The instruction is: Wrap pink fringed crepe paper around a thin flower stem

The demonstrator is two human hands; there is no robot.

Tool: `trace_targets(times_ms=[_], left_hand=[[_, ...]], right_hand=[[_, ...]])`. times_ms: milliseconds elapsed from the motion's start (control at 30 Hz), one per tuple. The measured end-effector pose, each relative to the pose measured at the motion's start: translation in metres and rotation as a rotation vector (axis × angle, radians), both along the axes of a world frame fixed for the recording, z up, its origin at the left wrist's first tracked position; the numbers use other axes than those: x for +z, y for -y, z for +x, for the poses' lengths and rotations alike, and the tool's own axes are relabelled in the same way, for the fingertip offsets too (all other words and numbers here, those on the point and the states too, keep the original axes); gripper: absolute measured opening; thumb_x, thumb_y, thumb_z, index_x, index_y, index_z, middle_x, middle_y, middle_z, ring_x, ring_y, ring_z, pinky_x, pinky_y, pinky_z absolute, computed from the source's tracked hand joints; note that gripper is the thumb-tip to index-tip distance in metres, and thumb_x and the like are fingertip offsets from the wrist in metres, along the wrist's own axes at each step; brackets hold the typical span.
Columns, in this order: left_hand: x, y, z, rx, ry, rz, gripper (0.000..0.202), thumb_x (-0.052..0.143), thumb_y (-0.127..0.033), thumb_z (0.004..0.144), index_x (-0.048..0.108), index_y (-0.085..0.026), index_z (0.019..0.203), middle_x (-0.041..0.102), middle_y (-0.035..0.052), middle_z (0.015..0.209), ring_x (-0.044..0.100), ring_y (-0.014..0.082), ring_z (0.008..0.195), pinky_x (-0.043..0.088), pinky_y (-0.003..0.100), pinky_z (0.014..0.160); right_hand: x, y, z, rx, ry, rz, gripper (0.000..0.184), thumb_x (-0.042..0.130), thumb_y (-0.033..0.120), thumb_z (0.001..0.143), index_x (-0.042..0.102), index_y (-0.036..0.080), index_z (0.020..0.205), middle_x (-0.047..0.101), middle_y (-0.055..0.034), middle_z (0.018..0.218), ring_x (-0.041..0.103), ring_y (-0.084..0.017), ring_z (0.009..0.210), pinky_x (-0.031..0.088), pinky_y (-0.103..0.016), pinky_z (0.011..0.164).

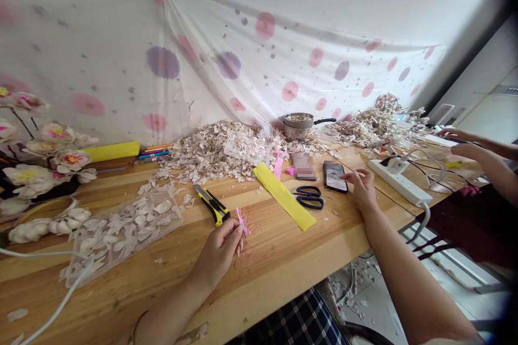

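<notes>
My left hand (222, 241) is closed, thumb and fingers pinching a pink fringed paper strip (243, 221) over the wooden table. Just behind that hand lies a yellow-and-black utility knife (213, 205). My right hand (362, 188) is at the right edge of a black smartphone (335, 177), a fingertip on or just over its lit screen. Its fingers are bent and partly apart, with no held object visible. Between the hands are a flat yellow crepe paper strip (285, 197) and dark-handled scissors (309, 197), their blades partly hidden by the strip.
A petal heap (218, 151) lines the wall beside metal bowls (298, 125). Pink paper pieces (278, 166) lie nearby. At left are a petal-filled plastic tray (125, 232) and artificial flowers (52, 156). A power strip (400, 183) with cables lies right, near another person's hands (465, 143).
</notes>
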State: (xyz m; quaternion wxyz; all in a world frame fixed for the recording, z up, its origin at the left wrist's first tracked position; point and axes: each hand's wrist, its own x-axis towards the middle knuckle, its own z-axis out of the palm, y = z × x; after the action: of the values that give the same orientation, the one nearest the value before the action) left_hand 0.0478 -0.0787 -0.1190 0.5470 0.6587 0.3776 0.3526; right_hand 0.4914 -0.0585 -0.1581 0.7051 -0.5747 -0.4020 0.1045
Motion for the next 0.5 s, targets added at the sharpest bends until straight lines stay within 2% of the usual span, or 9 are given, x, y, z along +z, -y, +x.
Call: trace_targets(times_ms=[300, 500], left_hand=[[0.001, 0.002, 0.000, -0.020, -0.002, -0.011, 0.033, 0.046, -0.046, 0.089, 0.050, -0.019, 0.071, 0.049, -0.0027, 0.061, 0.047, 0.0129, 0.056, 0.036, 0.024, 0.054], [0.005, 0.002, 0.000, -0.044, 0.123, -0.091, 0.031, 0.053, -0.042, 0.085, 0.052, -0.018, 0.066, 0.049, -0.0025, 0.060, 0.046, 0.0124, 0.057, 0.038, 0.024, 0.056]], right_hand=[[0.009, 0.004, -0.006, -0.049, -0.029, 0.044, 0.043, 0.061, 0.054, 0.076, 0.036, 0.023, 0.093, 0.066, 0.0022, 0.068, 0.068, -0.020, 0.069, 0.051, -0.040, 0.079], [0.026, 0.011, -0.029, -0.098, -0.015, 0.078, 0.039, 0.066, 0.048, 0.073, 0.042, 0.024, 0.092, 0.062, 0.0032, 0.067, 0.065, -0.020, 0.070, 0.049, -0.041, 0.082]])
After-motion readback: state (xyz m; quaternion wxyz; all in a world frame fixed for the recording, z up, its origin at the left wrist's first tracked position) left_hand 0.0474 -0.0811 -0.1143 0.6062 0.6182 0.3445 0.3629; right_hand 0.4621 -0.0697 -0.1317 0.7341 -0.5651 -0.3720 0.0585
